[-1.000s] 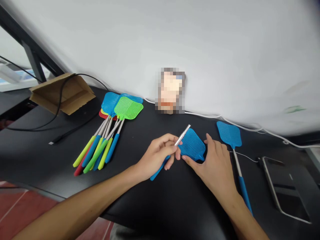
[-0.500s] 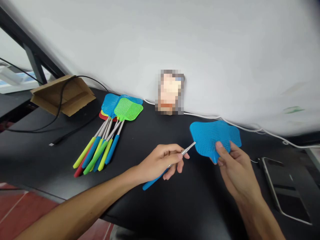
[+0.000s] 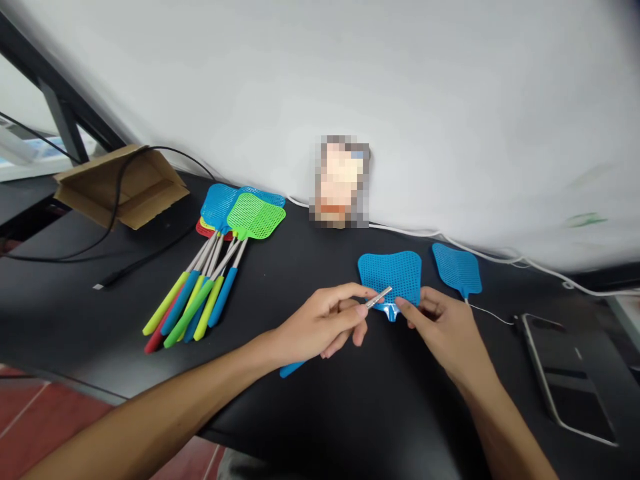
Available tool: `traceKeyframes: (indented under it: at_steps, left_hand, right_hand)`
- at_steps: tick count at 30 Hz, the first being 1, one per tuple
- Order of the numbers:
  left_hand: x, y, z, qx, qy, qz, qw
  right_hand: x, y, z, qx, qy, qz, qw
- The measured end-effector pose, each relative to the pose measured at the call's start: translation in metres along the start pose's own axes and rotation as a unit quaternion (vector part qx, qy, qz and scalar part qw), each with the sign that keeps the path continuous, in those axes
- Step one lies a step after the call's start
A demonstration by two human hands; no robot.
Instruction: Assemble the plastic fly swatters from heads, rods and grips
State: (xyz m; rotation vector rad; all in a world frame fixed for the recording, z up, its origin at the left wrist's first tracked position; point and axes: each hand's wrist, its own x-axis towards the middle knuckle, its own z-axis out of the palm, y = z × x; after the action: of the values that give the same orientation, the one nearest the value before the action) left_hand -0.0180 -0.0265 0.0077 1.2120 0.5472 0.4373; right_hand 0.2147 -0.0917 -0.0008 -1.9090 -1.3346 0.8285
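Observation:
My left hand [image 3: 335, 320] is closed around a silver rod with a blue grip [image 3: 293, 368], a fly swatter handle whose bare metal tip points up to the right. A loose blue fly swatter head [image 3: 390, 270] is pinched at its lower right edge between the thumb and fingers of my right hand [image 3: 440, 320]. The rod's tip overlaps the lower part of that head in view; whether they touch I cannot tell. Behind my right hand, another blue fly swatter head [image 3: 456, 267] lies on the black table, with a thin pale stem or cable below it.
On the left lies a pile of fly swatters [image 3: 215, 267] in blue, green, yellow and red. Beyond it are an open cardboard box [image 3: 123, 190] and a black cable [image 3: 135, 272]. A phone [image 3: 565, 380] lies at right; a blurred-out object [image 3: 340, 183] leans on the wall.
My right hand has moved left, bringing the blue head close to the rod's tip and turning it more upright. The other blue head behind is now uncovered. My left hand has hardly moved.

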Motion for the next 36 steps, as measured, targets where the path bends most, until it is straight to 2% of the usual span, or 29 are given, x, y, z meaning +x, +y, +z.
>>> traceKeyframes:
  at_steps: [3,5,8,10,12,16,22,25,27,32,34,36]
  left_hand:
    - [0.002,0.001,-0.001,0.015,0.011,0.007,1.0]
    - [0.003,0.001,-0.001,0.02,0.008,0.0,1.0]
    - [0.002,0.002,0.0,0.032,-0.015,-0.023,0.999]
    - [0.0,0.003,0.002,0.047,-0.036,-0.035,0.998]
    - [-0.001,0.004,0.003,0.062,-0.052,-0.041,0.996]
    - [-0.003,0.005,0.005,0.074,-0.059,-0.046,0.994]
    - [-0.005,-0.003,0.006,0.072,-0.058,-0.065,0.994]
    - [-0.004,-0.007,0.007,0.032,-0.058,-0.061,0.996]
    - [-0.003,-0.008,0.008,0.004,-0.069,-0.056,0.996]
    - [-0.002,-0.005,0.009,-0.008,-0.114,-0.079,0.99]
    - [-0.003,-0.003,0.009,-0.003,-0.123,-0.087,0.989]
    - [-0.003,-0.001,0.01,0.008,-0.126,-0.09,0.988]
  right_hand:
    - [-0.002,-0.004,0.003,-0.074,0.062,-0.004,0.995]
    - [-0.005,-0.008,0.005,-0.048,0.073,-0.021,0.996]
    - [-0.012,-0.011,0.009,0.109,-0.012,-0.048,0.993]
    - [-0.017,-0.011,0.014,0.209,-0.075,-0.05,0.974]
    - [-0.02,-0.01,0.02,0.269,-0.093,-0.045,0.958]
    - [-0.02,-0.006,0.028,0.347,-0.113,-0.02,0.931]
    - [-0.022,-0.009,0.036,0.382,-0.143,-0.022,0.913]
    - [-0.023,-0.014,0.04,0.404,-0.111,-0.025,0.908]
    - [-0.02,-0.017,0.034,0.418,-0.059,-0.027,0.906]
    - [-0.004,-0.014,-0.015,0.472,0.139,-0.032,0.87]
    - [0.001,-0.011,-0.034,0.475,0.189,-0.031,0.859]
    - [0.002,-0.011,-0.045,0.477,0.213,-0.025,0.852]
